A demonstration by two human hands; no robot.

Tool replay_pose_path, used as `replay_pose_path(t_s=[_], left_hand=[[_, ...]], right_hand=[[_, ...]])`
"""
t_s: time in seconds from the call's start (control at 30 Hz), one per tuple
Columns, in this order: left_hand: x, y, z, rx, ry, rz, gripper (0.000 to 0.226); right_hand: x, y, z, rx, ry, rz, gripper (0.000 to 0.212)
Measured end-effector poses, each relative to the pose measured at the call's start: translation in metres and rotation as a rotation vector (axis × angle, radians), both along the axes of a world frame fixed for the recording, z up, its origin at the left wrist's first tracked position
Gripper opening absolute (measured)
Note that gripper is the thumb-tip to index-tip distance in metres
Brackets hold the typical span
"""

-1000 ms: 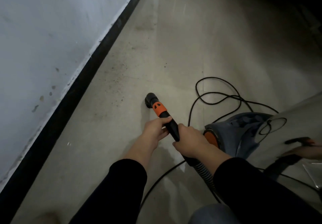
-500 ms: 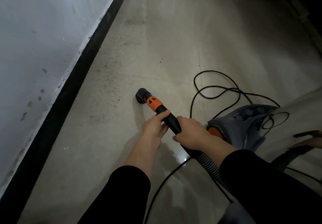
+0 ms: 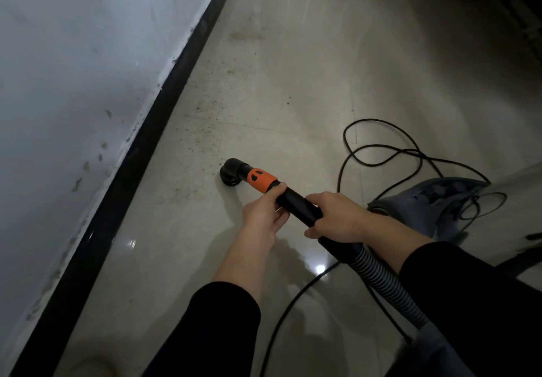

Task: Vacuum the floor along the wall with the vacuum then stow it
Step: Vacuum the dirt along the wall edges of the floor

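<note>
Here, nozzle (image 3: pixel 230 173) near baseboard (image 3: pixel 140 156) — perhaps touching floor (image 3: pixel 322 68)

We list two black long sleeves: left sleeve (image 3: pixel 223 318), right sleeve (image 3: pixel 469 303). Our left hand (image 3: pixel 264 215) and right hand (image 3: pixel 337 218) are bare.

The left hand (image 3: pixel 264 215) and right hand (image 3: pixel 337 218) grip the black plastic vacuum wand (image 3: pixel 296 202), the left nearer its orange collar (image 3: pixel 261 179), the right ahead of the ribbed grey hose (image 3: pixel 381 283). The round black nozzle (image 3: pixel 230 171) sits on the glossy beige tiled floor (image 3: pixel 293 83) near the black skirting board (image 3: pixel 132 171). A looped thin black cord (image 3: pixel 381 153) lies by the grey-blue vacuum body (image 3: pixel 434 200).
</note>
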State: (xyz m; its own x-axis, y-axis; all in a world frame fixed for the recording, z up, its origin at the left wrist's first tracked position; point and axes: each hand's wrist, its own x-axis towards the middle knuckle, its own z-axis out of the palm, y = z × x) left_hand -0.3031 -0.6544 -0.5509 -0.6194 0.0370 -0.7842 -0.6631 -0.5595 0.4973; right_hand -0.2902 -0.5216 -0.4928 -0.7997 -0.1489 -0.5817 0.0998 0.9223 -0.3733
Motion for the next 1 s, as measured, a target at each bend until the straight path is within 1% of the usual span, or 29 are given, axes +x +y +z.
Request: replay_pose_path(t_s=[0.27,0.43,0.63,1.0], left_hand=[[0.010,-0.018,0.000,0.030,-0.009,0.011,0.039],[0.017,-0.026,-0.002,0.038,-0.011,0.022,0.035],[0.022,-0.042,-0.001,0.018,-0.010,0.051,0.029],[0.026,-0.070,-0.001,-0.004,-0.027,0.113,0.027]], right_hand=[[-0.004,-0.010,0.002,0.015,-0.052,0.080,0.038],[-0.005,-0.016,0.002,0.025,-0.076,0.123,0.037],[-0.007,-0.031,-0.001,0.026,-0.072,0.175,0.039],[-0.013,-0.060,-0.006,0.035,-0.043,0.253,0.041]])
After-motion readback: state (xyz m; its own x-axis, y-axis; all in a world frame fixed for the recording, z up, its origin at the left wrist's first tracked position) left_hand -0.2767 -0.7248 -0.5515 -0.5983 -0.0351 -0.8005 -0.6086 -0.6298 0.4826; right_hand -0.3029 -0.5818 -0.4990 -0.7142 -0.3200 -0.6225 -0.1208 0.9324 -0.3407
